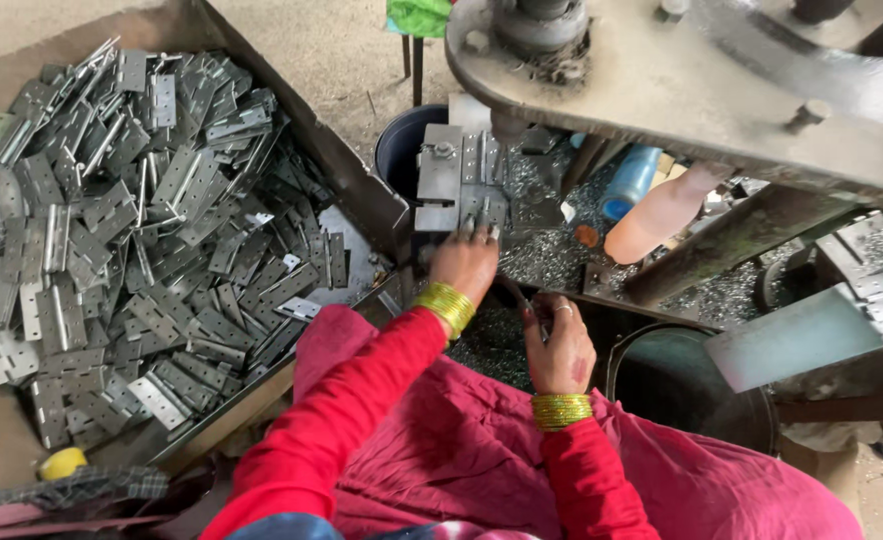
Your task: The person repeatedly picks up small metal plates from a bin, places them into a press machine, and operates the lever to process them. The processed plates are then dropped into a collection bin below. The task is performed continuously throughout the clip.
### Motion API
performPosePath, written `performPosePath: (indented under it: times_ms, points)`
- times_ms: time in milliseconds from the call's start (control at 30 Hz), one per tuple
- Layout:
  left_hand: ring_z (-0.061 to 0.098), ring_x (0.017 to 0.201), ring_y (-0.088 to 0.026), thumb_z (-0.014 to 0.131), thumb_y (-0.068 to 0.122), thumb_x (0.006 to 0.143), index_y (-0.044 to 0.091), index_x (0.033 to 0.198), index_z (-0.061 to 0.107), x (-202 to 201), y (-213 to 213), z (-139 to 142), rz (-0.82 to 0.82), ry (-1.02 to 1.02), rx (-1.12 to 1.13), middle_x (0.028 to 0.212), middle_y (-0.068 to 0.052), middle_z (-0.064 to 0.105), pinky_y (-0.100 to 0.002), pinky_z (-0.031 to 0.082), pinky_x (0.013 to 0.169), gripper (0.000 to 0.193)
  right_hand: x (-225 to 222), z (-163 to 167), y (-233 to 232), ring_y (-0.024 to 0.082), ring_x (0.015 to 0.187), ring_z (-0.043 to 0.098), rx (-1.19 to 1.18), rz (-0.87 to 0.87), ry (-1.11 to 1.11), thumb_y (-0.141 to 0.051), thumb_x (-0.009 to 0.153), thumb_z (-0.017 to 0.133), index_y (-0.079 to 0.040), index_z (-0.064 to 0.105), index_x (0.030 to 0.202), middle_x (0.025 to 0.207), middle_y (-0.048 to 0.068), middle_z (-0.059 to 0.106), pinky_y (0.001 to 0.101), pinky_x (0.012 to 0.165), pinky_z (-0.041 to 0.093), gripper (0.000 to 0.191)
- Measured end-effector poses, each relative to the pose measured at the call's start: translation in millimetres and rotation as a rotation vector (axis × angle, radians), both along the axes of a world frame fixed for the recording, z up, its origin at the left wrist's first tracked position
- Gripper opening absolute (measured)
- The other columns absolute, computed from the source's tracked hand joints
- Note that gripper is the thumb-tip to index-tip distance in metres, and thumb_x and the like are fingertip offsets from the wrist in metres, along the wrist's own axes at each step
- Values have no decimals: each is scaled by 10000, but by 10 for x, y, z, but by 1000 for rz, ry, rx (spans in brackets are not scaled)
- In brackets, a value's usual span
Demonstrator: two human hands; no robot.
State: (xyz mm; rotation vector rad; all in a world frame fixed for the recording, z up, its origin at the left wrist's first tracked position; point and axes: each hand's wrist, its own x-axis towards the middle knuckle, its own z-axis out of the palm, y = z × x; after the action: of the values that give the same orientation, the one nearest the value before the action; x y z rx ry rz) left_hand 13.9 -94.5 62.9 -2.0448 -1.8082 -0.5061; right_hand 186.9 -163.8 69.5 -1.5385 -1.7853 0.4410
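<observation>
I see left hand fingers on the hinge plate in the press die (long axis away from me) | right hand nearer me, curled round a thin lever

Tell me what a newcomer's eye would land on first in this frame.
First, the big heap of grey metal hinges filling the tray at left. Next, the red-sleeved arms at centre: the left hand presses a hinge plate on the press fixture, and the right hand grips a thin lever just below.
</observation>
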Motion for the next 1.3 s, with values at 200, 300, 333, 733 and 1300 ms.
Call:
performPosePath:
  times_ms: [200,300,333,733,1300]
  points:
    - [648,1224,-279,557,113,973,77,1123,768,131,299,-66,182,-132,-527,1289,-132,720,-496,359,1181,262,7,-37,76,406,963,708,-368,-41,-265,-465,923,659,-108,564,1303,1053,197,740,495,808,545,530]
    - [423,1423,-326,555,179,964,103,1025,800,23,433,51,225,-59,-558,1489,-161,515,-557,136,1214,263,21,-101,171,419,984,712,-452,12,-338,-531,892,643,-92,492,1382,1042,227,742,514,822,549,675]
    - [305,1520,-356,574,216,922,100,985,807,3,484,83,221,-16,-449,1605,-187,398,-575,50,1172,267,33,-146,208,420,985,714,-417,30,-344,-537,877,640,-87,483,1383,1045,228,741,519,817,551,695]
    - [267,1525,-355,474,363,1003,24,1218,724,-142,586,-174,164,-29,-344,1540,-185,477,-528,-3,1247,473,174,-1190,193,434,1024,693,-530,-71,-293,-453,863,676,-99,664,1168,1051,231,742,525,857,553,467]
    - [230,1551,-331,508,267,998,43,1247,709,-226,735,-143,184,11,-471,1617,-165,400,-509,-24,1272,390,355,-1410,497,421,1058,692,-474,25,-289,-503,852,702,-119,644,1252,1068,236,731,525,875,552,557]
